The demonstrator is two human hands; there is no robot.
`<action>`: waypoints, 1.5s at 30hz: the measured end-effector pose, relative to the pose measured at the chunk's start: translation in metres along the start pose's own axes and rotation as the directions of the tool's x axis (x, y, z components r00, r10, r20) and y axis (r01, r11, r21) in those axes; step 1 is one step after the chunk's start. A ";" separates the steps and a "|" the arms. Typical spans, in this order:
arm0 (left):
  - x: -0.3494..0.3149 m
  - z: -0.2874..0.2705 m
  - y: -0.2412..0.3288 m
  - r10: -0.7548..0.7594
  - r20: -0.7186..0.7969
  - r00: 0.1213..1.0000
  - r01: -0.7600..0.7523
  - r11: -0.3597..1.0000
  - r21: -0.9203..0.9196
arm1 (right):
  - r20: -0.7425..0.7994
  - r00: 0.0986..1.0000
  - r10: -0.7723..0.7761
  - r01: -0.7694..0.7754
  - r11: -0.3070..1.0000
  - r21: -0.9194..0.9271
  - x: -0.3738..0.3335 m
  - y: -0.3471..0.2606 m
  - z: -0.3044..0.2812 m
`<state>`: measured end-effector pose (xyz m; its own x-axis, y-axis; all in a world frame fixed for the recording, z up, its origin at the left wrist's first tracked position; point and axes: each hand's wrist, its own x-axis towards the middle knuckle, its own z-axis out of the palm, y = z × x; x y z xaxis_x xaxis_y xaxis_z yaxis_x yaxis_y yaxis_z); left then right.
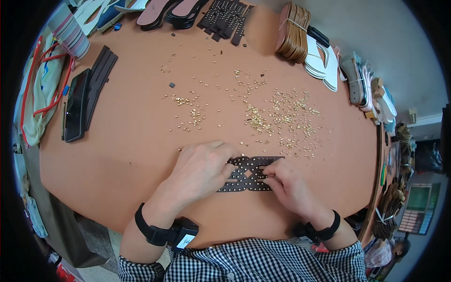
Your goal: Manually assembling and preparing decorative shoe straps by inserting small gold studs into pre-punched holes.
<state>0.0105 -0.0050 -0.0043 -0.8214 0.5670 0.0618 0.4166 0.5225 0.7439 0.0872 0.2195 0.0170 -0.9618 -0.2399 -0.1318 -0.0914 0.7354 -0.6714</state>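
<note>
A dark brown studded leather strap (249, 182) lies flat on the table in front of me. It has rows of small metal studs, slots and a diamond-shaped cutout in its middle. My left hand (204, 167) curls over the strap's left part, its fingers and thumb bent against the leather. At the right part, my right hand (289, 184) has its thumb and forefinger brought together just above the studs. Whatever is between those fingertips is too small to make out. Loose gold studs (258, 121) are scattered just beyond both hands.
At the left lie a black phone (76, 105) and dark strips (101, 70), near a striped cup (70, 33). Along the back are black-edged soles (183, 11), studded pieces (223, 19) and a tied stack of brown soles (293, 35). White cutouts (319, 61) sit at the right edge.
</note>
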 end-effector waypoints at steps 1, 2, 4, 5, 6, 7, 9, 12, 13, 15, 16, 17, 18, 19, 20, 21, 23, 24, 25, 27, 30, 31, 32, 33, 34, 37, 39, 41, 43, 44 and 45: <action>0.000 0.000 0.000 0.006 0.000 1.000 -0.006 1.000 0.000 | -0.001 0.999 -0.040 0.040 0.999 -0.025 -0.001 0.000 0.000; 0.000 0.000 0.001 0.005 0.002 1.000 -0.005 1.000 0.003 | 0.003 0.999 -0.034 0.034 0.999 -0.030 -0.001 -0.001 0.000; 0.000 -0.001 0.001 0.004 0.006 1.000 -0.004 1.000 0.007 | 0.009 1.000 -0.021 0.021 0.999 -0.040 -0.001 -0.003 0.000; 0.000 -0.001 0.001 0.006 0.005 1.000 -0.006 1.000 0.009 | 0.013 1.000 -0.027 0.028 0.998 -0.061 0.000 -0.004 0.000; 0.000 -0.001 0.001 0.008 0.005 1.000 -0.008 1.000 0.010 | 0.017 0.999 -0.033 0.034 0.996 -0.082 0.001 -0.005 0.000; 0.000 -0.001 0.000 0.009 0.004 1.000 -0.009 1.000 0.013 | 0.021 0.999 -0.040 0.042 0.994 -0.102 0.002 -0.006 0.000; 0.000 0.000 0.000 0.013 -0.006 1.000 -0.013 1.000 0.013 | 0.003 0.999 -0.042 0.042 0.989 -0.139 0.004 -0.008 0.003; 0.000 0.001 -0.001 0.021 -0.011 1.000 -0.021 1.000 0.018 | 0.021 0.999 -0.030 0.034 0.978 -0.204 0.005 -0.012 0.005; 0.000 0.001 -0.001 0.023 -0.012 1.000 -0.023 1.000 0.019 | 0.035 0.999 -0.023 0.031 0.973 -0.229 0.005 -0.013 0.005; 0.001 0.002 -0.001 0.024 -0.016 1.000 -0.024 1.000 0.016 | 0.030 0.997 -0.071 0.077 0.961 -0.265 0.006 -0.012 0.005; 0.000 0.002 -0.002 0.022 -0.018 1.000 -0.022 1.000 0.017 | 0.029 0.995 -0.098 0.102 0.954 -0.281 0.007 -0.011 0.007; 0.000 0.002 -0.002 0.021 -0.019 1.000 -0.021 1.000 0.017 | 0.043 0.993 -0.109 0.117 0.958 -0.260 0.009 -0.009 0.006; 0.000 0.002 -0.002 0.020 -0.020 1.000 -0.020 1.000 0.017 | 0.056 0.991 -0.121 0.131 0.962 -0.240 0.011 -0.008 0.004; 0.000 0.002 -0.002 0.022 -0.021 1.000 -0.021 1.000 0.015 | 0.069 0.989 -0.130 0.142 0.965 -0.221 0.012 -0.006 0.002; -0.001 0.002 -0.002 0.026 -0.024 0.999 -0.026 1.000 0.014 | 0.060 0.987 -0.149 0.158 0.966 -0.206 0.011 -0.005 0.002; -0.001 0.001 -0.003 0.031 -0.028 0.999 -0.030 0.999 0.014 | 0.051 0.985 -0.167 0.174 0.966 -0.192 0.011 -0.003 0.001; -0.002 0.002 -0.003 0.033 -0.034 0.999 -0.032 0.999 0.009 | 0.017 0.986 -0.168 0.169 0.971 -0.167 0.009 -0.001 0.004; -0.002 0.002 -0.002 0.033 -0.036 0.999 -0.033 0.999 0.006 | -0.009 0.989 -0.151 0.147 0.977 -0.156 0.007 0.000 0.006; -0.002 0.002 -0.002 0.036 -0.036 0.999 -0.035 0.999 0.004 | -0.037 0.991 -0.132 0.125 0.981 -0.145 0.006 0.000 0.007; -0.003 0.003 -0.003 0.032 -0.028 0.999 -0.031 0.999 0.007 | -0.030 0.989 -0.146 0.138 0.974 -0.181 0.007 0.000 0.009; -0.001 0.002 -0.001 -0.003 0.018 1.000 0.002 1.000 0.026 | -0.013 0.992 -0.127 0.121 0.967 -0.224 0.007 -0.007 0.009; 0.002 0.001 0.000 -0.007 0.035 0.999 0.006 0.999 0.037 | -0.016 0.993 -0.114 0.107 0.964 -0.244 0.008 -0.009 0.006; 0.004 0.001 0.001 -0.014 0.036 0.999 0.013 1.000 0.026 | -0.004 0.991 -0.131 0.126 0.959 -0.255 0.007 -0.010 0.005; 0.002 0.000 0.001 -0.019 0.039 0.999 0.019 1.000 0.016 | 0.008 0.989 -0.146 0.143 0.953 -0.267 0.006 -0.009 0.006; 0.001 -0.001 0.002 -0.023 0.037 0.999 0.023 1.000 0.008 | 0.018 0.986 -0.165 0.163 0.946 -0.280 0.005 -0.009 0.006; 0.000 -0.004 0.004 -0.039 0.048 0.998 0.039 0.999 0.002 | -0.079 0.981 -0.175 0.156 0.968 -0.198 0.001 -0.002 0.010; 0.001 -0.005 0.004 -0.035 0.054 0.998 0.035 0.999 -0.001 | -0.158 0.984 -0.086 0.071 0.992 -0.101 -0.003 0.000 0.007; 0.002 -0.005 0.004 -0.055 0.085 0.995 0.055 0.998 0.003 | -0.230 0.973 -0.032 0.004 0.993 -0.121 -0.010 0.017 0.002; 0.002 -0.009 0.007 -0.102 0.131 0.986 0.099 0.995 0.023 | -0.305 0.952 0.012 -0.051 0.991 -0.120 -0.015 0.029 -0.008; 0.002 -0.008 0.007 -0.097 0.119 0.988 0.096 0.995 0.011 | -0.325 0.943 0.070 -0.110 0.988 -0.105 -0.018 0.030 -0.012; 0.003 -0.008 0.007 -0.092 0.106 0.990 0.093 0.996 -0.001 | -0.343 0.931 0.127 -0.167 0.982 -0.090 -0.020 0.031 -0.015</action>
<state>0.0084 -0.0044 0.0064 -0.8104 0.5807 -0.0775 0.3384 0.5721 0.7471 0.0998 0.2569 0.0101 -0.9952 0.0877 0.0425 0.0477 0.8191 -0.5717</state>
